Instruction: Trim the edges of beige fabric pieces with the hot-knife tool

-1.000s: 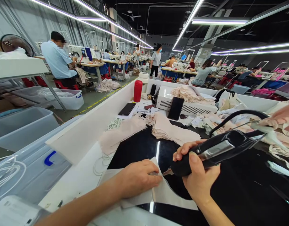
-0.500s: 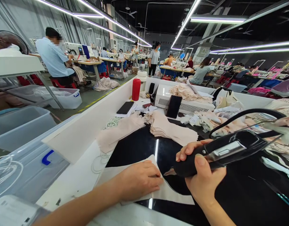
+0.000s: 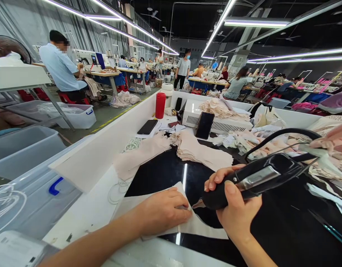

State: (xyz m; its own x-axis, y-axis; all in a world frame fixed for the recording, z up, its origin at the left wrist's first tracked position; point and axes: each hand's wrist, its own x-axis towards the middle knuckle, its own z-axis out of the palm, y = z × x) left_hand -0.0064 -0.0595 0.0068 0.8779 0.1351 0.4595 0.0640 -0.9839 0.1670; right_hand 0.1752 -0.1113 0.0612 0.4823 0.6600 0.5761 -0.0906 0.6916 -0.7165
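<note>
My right hand (image 3: 237, 211) is closed round a black corded hand tool (image 3: 260, 174) with a pointed metal tip. That tip is at the edge of a pale cream fabric piece (image 3: 204, 228), close to my left fingertips; whether it touches the cloth I cannot tell. My left hand (image 3: 165, 207) rests on the fabric with its fingers extended, covering part of the piece. Beneath the cloth lies a glossy black board (image 3: 156, 172).
Stacked cream fabric pieces (image 3: 201, 152) lie behind the board. Beyond them are two phones, a red bottle (image 3: 160, 105) and a white vented box (image 3: 223, 124). Scraps (image 3: 240, 141) crowd the right. Another person's hand (image 3: 335, 139) reaches in at the right edge.
My right hand and the tool have moved slightly left, bringing the tip to the fabric's edge by my left fingers. The other person's hand shows more at the right.
</note>
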